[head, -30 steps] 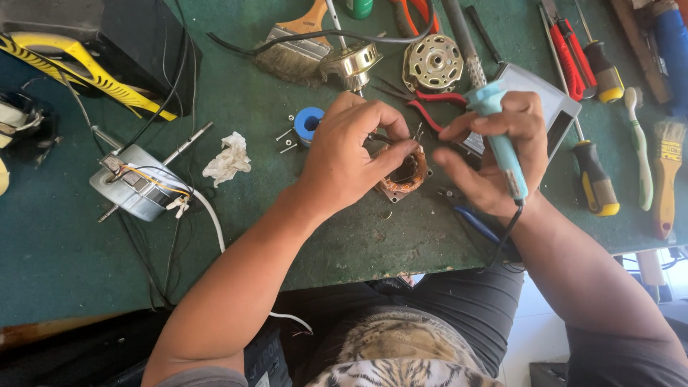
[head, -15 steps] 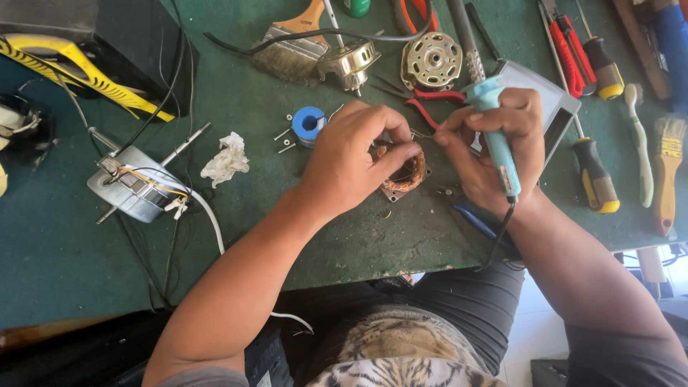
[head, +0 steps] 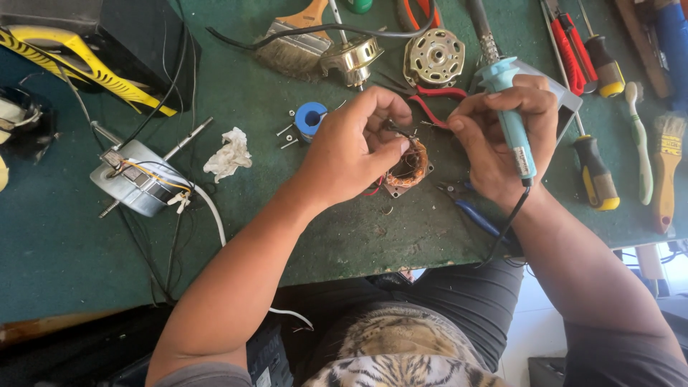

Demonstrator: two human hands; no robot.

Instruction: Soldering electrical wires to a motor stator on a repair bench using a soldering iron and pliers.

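Stator (head: 408,168) with copper windings sits on the green tabletop (head: 64,251) between my two hands, just under my fingertips. Red leads run out from its lower left edge.

My left hand (head: 355,147) covers the stator's left side. Thumb and forefinger are closed in a pinch on a thin dark wire (head: 398,130) just above the windings; the other fingers curl loosely over the coil.

My right hand (head: 502,140) is wrapped around the light-blue handle of a soldering iron (head: 512,122), which stands nearly upright in the fist, its black cord trailing down off the tabletop edge. The thumb and forefinger of this hand reach left toward the same wire; whether they actually grip it I cannot tell.

Around the work:
- blue roll of tape (head: 311,119), just left of the left hand, small screws beside it
- red-handled pliers (head: 437,100) behind the stator
- round metal motor end plate (head: 433,57) and a brass-coloured motor part (head: 352,59) further back
- paintbrush (head: 297,39) at the back
- grey motor with shaft (head: 136,183), well to the left, wires attached
- crumpled white tissue (head: 228,154)
- yellow-and-black screwdriver (head: 595,172) to the right
- blue-handled pliers (head: 476,215) near the front edge
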